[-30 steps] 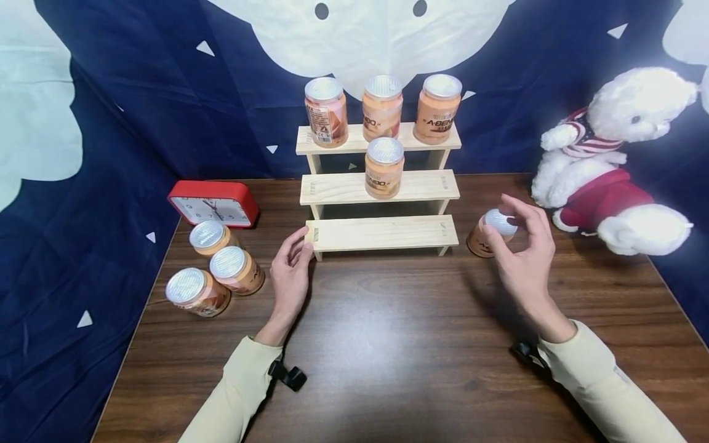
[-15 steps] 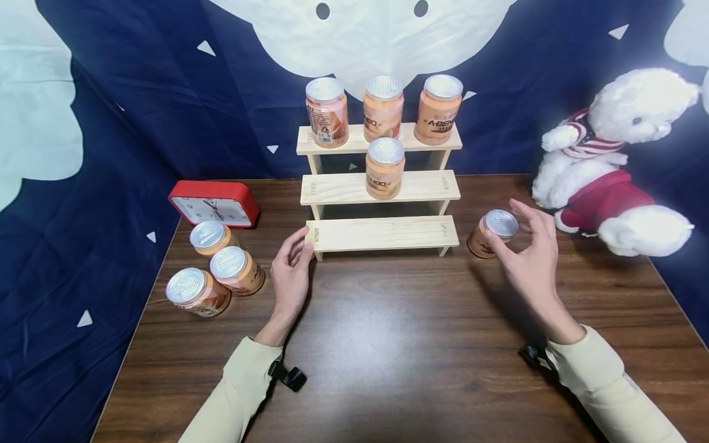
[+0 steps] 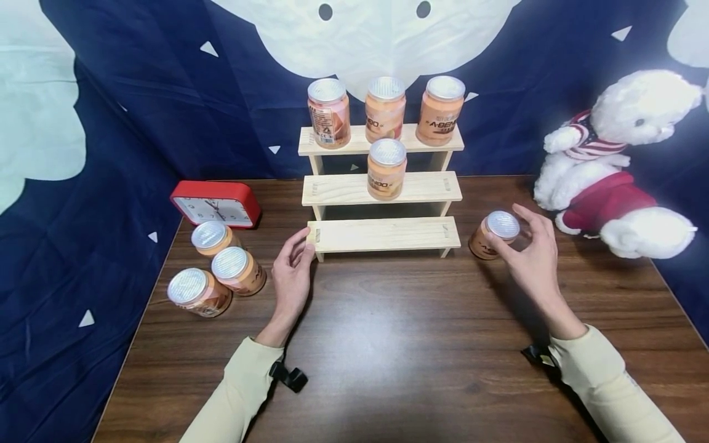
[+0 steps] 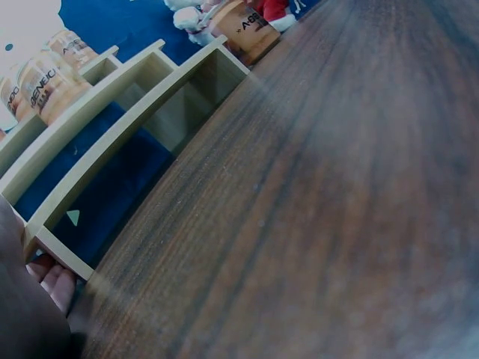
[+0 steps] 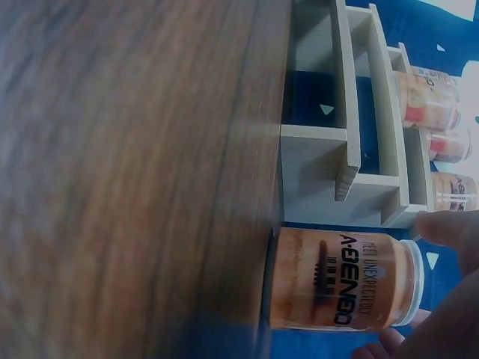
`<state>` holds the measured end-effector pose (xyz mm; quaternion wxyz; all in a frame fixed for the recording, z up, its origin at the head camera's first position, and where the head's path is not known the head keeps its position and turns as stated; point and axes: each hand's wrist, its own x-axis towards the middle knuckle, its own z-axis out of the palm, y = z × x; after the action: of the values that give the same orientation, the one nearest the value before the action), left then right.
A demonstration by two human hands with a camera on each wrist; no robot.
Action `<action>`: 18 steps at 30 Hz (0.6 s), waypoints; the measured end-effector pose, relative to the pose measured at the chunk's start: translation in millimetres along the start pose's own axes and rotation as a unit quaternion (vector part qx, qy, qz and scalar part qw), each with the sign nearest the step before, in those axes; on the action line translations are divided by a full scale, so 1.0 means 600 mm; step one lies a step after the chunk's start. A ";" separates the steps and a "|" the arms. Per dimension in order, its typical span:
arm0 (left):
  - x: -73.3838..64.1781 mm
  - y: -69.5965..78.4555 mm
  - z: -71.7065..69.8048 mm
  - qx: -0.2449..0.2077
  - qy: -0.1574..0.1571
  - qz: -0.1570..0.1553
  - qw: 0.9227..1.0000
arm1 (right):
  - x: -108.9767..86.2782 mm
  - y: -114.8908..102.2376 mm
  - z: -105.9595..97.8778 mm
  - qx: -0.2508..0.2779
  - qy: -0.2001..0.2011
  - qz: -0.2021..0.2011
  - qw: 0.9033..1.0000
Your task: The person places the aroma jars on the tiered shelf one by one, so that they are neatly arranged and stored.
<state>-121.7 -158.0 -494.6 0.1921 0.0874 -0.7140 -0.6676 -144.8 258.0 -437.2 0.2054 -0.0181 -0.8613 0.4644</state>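
In the head view my right hand (image 3: 528,258) curves loosely around a silver-lidded orange jar (image 3: 483,241) standing upright on the table, thumb on its near side and fingers past its far right. The right wrist view shows this jar (image 5: 337,280) with a gap between thumb and lid; whether the other fingers touch it is unclear. At the left end of the pale wooden three-step stand (image 3: 382,235), my left hand (image 3: 290,274) pinches the lowest step. Its fingertips (image 4: 54,283) show behind the stand's end leg in the left wrist view.
Three jars line the top step; another jar (image 3: 386,171) stands on the middle one. Three more jars (image 3: 239,271) stand at the table's left, beside a red clock (image 3: 216,203). A white plush toy (image 3: 609,178) lies at the right. A blue patterned cloth (image 3: 232,123) hangs behind.
My right hand has shifted slightly right and its fingers have moved off the jar's lid to its far right side. The left hand has stayed in place.
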 end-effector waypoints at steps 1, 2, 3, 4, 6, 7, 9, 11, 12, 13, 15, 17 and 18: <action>0.000 0.000 0.000 0.000 0.000 0.000 1.000 | 0.001 0.002 0.000 0.000 -0.006 0.006 1.000; 0.000 0.001 0.000 0.000 -0.001 0.000 1.000 | 0.001 0.003 -0.001 -0.001 -0.011 0.013 1.000; 0.000 0.001 0.000 0.001 -0.001 0.000 1.000 | 0.002 0.004 -0.001 -0.003 -0.015 0.018 1.000; 0.000 0.001 0.000 0.002 -0.001 -0.001 1.000 | 0.003 0.005 -0.002 -0.006 -0.019 0.023 1.000; 0.000 0.002 0.000 0.002 -0.001 -0.002 1.000 | 0.004 0.008 -0.001 -0.005 -0.025 0.032 0.999; -0.001 0.002 0.000 0.003 0.000 -0.002 1.000 | 0.004 0.010 -0.001 -0.001 -0.028 0.035 0.999; -0.001 0.002 0.001 0.005 0.000 -0.004 1.000 | 0.005 0.012 -0.001 0.012 -0.032 0.043 0.998; -0.001 0.002 0.001 0.005 0.000 -0.005 1.000 | 0.007 0.018 -0.001 0.029 -0.035 0.051 0.998; -0.002 0.002 0.002 0.005 0.000 -0.005 1.000 | 0.007 0.020 0.000 0.036 -0.036 0.055 0.997; -0.002 0.002 0.002 0.004 -0.001 -0.005 1.000 | 0.008 0.021 0.000 0.044 -0.037 0.060 0.997; -0.001 0.002 0.002 0.002 -0.002 -0.003 1.000 | 0.009 0.024 0.001 0.061 -0.037 0.066 0.995; -0.002 0.003 0.001 -0.001 -0.002 0.000 1.000 | 0.009 0.024 0.002 0.081 -0.033 0.071 0.994; -0.002 0.003 0.001 -0.001 -0.002 0.002 1.000 | 0.009 0.025 0.003 0.092 -0.030 0.074 0.993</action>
<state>-120.5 -156.8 -493.1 0.1918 0.0844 -0.7140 -0.6681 -152.9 266.7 -448.4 0.1456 -0.0485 -0.8169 0.5560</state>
